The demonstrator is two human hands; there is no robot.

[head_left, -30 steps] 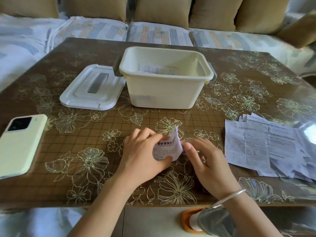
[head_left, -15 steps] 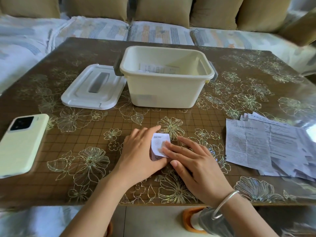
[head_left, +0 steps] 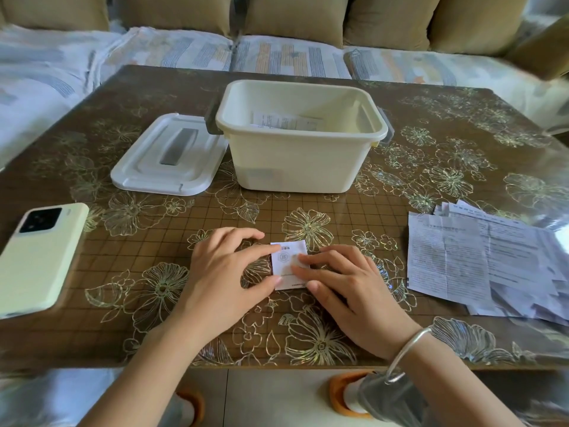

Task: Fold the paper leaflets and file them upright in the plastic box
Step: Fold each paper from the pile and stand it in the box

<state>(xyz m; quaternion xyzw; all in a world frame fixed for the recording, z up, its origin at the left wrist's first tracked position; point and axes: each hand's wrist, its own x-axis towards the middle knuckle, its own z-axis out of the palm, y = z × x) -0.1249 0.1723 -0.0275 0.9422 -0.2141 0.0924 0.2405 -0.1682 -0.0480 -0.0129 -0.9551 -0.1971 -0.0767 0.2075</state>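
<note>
A small folded white leaflet (head_left: 284, 264) lies flat on the table near the front edge. My left hand (head_left: 221, 272) touches its left edge, index fingertip on the upper corner and thumb tip on the lower corner. My right hand (head_left: 348, 288) presses straight fingers onto its right half. Behind it stands the cream plastic box (head_left: 295, 161), open, with folded leaflets (head_left: 283, 120) leaning against its far wall. A loose pile of unfolded leaflets (head_left: 480, 260) lies at the right.
The box's white lid (head_left: 166, 158) lies left of the box. A pale green phone (head_left: 40, 257) rests at the table's left edge. The table (head_left: 154, 318) has a glossy floral cover. A sofa (head_left: 292, 53) runs behind it.
One second ago the leaflet stood curled up between both hands. It has been folded over and pressed flat on the table, with my right fingers sliding onto it.
</note>
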